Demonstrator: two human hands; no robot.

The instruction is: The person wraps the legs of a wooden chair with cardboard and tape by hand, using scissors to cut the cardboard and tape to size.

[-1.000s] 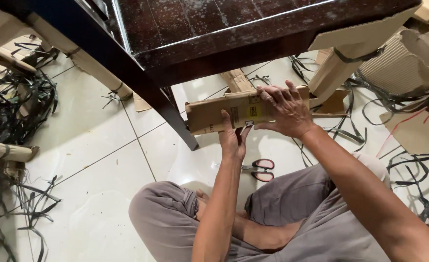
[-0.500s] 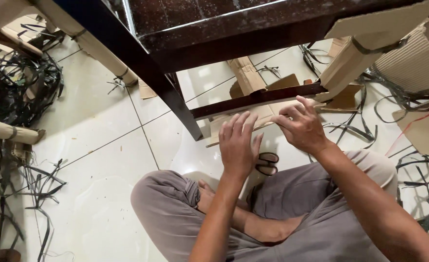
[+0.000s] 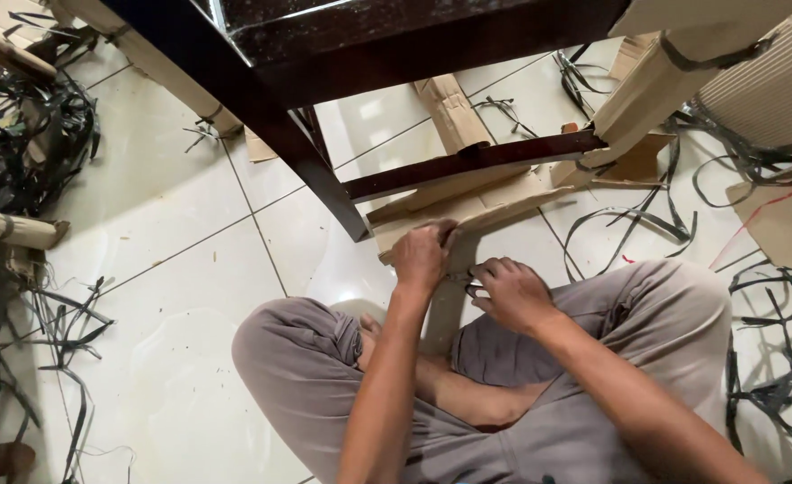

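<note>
floor [image 3: 172, 269]: glossy white tiles w/ thin dark grout lines. table frame [image 3: 262, 99] & its crossbar [image 3: 468, 166]: very dark brown, nearly black, w/ reddish sheen. cardboard sheet [image 3: 468, 211] under the crossbar: plain tan-brown, same tan on the wrapped leg [image 3: 656, 85] at the floor's far right & the rolled tube [image 3: 11, 229] at its left edge. strapping scraps [image 3: 20, 134]: black tangles at the floor's left & right edges. ribbed cardboard roll [image 3: 754, 99], far right corner: beige, fine stripes. trousers [image 3: 593, 421]: grey-brown, no pattern.
</note>
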